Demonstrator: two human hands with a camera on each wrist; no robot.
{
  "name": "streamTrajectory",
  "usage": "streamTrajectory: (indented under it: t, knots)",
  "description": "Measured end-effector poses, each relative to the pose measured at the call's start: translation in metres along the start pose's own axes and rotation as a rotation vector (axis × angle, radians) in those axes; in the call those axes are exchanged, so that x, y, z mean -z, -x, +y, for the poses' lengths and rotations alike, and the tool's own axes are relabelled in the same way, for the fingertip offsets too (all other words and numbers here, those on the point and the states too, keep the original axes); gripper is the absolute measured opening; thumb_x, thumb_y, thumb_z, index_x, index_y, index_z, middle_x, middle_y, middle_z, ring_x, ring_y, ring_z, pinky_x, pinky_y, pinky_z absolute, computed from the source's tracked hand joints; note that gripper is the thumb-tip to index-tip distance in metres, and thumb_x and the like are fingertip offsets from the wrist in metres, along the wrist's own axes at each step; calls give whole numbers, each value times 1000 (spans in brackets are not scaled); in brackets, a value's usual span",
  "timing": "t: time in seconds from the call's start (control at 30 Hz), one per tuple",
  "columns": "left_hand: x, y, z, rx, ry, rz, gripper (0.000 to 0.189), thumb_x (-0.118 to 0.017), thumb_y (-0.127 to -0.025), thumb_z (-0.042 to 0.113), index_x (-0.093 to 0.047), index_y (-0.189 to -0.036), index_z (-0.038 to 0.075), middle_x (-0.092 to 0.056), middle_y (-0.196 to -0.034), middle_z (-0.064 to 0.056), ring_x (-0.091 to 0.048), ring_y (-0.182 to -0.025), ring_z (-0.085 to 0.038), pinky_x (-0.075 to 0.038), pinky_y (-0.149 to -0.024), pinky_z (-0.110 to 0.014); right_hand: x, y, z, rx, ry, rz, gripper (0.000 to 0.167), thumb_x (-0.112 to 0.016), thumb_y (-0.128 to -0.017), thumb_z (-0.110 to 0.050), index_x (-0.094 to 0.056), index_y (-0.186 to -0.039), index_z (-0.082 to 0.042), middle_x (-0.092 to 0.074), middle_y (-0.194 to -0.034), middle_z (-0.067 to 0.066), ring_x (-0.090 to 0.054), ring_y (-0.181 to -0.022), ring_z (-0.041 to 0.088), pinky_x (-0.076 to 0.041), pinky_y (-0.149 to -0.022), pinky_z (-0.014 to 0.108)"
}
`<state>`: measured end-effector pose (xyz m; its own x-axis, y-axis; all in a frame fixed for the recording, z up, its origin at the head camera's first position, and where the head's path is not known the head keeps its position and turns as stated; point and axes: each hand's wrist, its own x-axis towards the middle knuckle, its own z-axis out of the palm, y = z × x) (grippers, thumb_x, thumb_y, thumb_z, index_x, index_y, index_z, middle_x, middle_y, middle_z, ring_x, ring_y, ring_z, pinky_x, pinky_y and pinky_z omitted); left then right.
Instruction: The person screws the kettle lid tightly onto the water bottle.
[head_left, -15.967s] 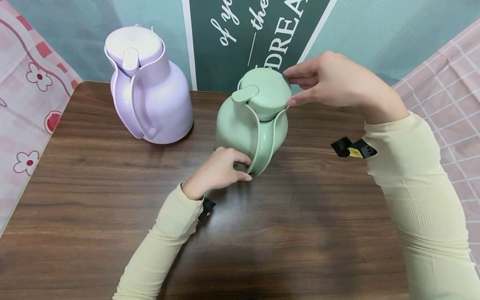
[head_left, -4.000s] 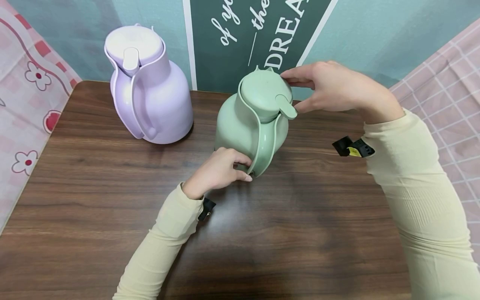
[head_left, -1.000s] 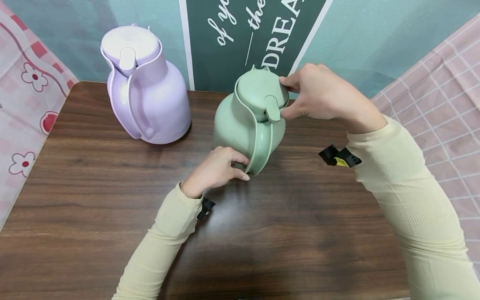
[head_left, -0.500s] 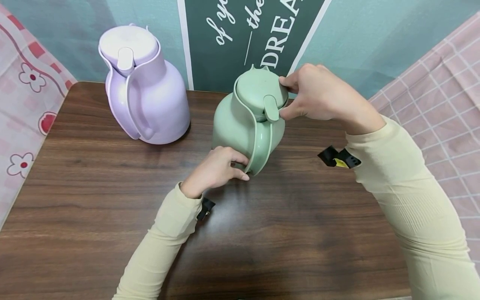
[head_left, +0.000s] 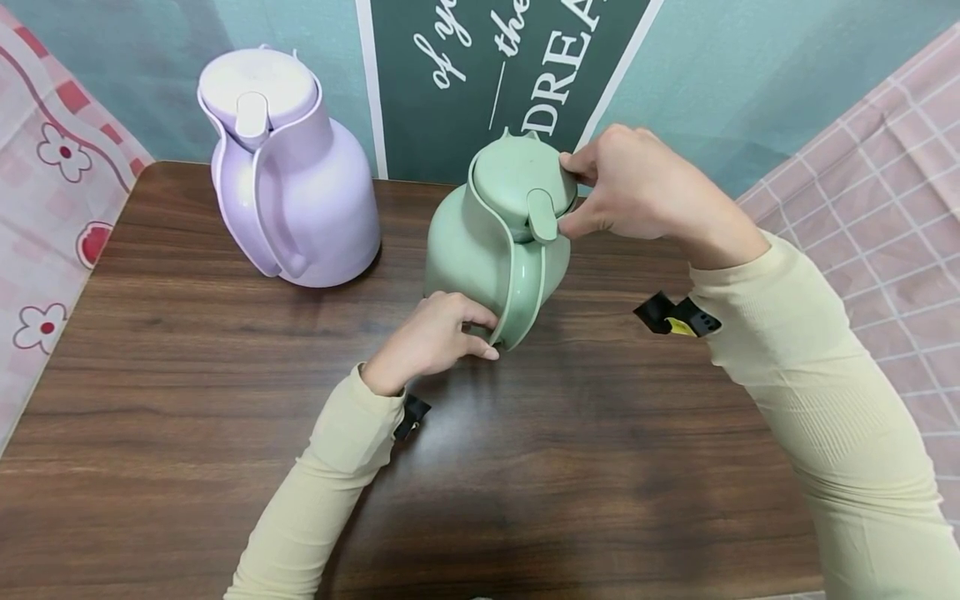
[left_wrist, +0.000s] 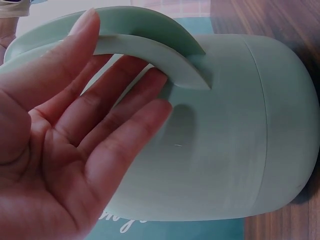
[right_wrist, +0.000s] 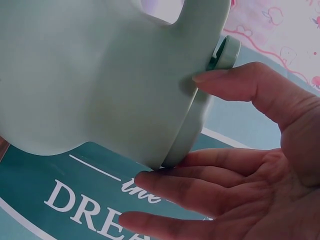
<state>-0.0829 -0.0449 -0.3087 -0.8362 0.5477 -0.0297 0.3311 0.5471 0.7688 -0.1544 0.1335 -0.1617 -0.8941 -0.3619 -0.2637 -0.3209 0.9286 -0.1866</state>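
A pale green thermos jug (head_left: 461, 250) stands upright near the back of the table, its handle (head_left: 527, 287) towards me. My left hand (head_left: 431, 337) holds the lower end of that handle, its fingers reaching behind it and the thumb in front. On the jug's lid (head_left: 513, 171), a thumb lever (head_left: 542, 217) points forward, a little right of the handle top. From the right, my right hand (head_left: 637, 187) grips the lid edge between thumb and fingers. In the right wrist view the thumb lies at the lid seam (right_wrist: 200, 95), with some fingers spread below.
A lilac thermos jug (head_left: 330, 200) of the same shape stands to the left. Behind both hangs a teal cloth (head_left: 712, 75) with a dark lettered panel (head_left: 480, 108). Patterned pink cloths (head_left: 67, 217) line the sides of the brown wooden table (head_left: 525, 483).
The lid lever pointed left 16 s ago, then had turned round to the right of the handle; it has since swung back slightly towards it. The left hand keeps its place.
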Motion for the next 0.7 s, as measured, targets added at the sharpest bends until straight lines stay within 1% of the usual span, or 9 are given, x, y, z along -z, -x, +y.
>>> streamTrajectory:
  t: [0.27,0.57,0.63,0.7]
  knots:
    - [0,0,0,-6,-4,4,15,-76,-72,21,-71,-83,13,-59,-71,9,-46,-66,-9,-39,-67,-26,0,0,-1,-16,-19,4,59,-68,-70,-21,-54,-125,-4,-49,-128,13,-40,-64,21,-32,-52,31]
    - [0,-1,0,9,3,-1,15,-75,-73,20,-72,-85,13,-62,-76,8,-48,-69,-9,-40,-70,-27,-1,2,-1,-12,-31,8,63,-67,-70,-20,-50,-128,-4,-51,-127,11,-37,-61,19,-31,-52,29]
    - [0,-1,0,11,8,-2,15,-75,-73,20,-72,-86,13,-63,-77,7,-49,-69,-9,-41,-70,-27,-1,3,-1,-11,-30,9,63,-67,-70,-20,-49,-128,-4,-50,-127,11,-37,-62,19,-31,-52,29]
    - [0,0,0,14,13,-2,15,-75,-73,20,-72,-86,14,-64,-78,6,-49,-70,-9,-41,-70,-26,-1,3,0,-6,-21,8,63,-67,-71,-21,-48,-129,-4,-50,-128,11,-40,-65,20,-33,-55,30]
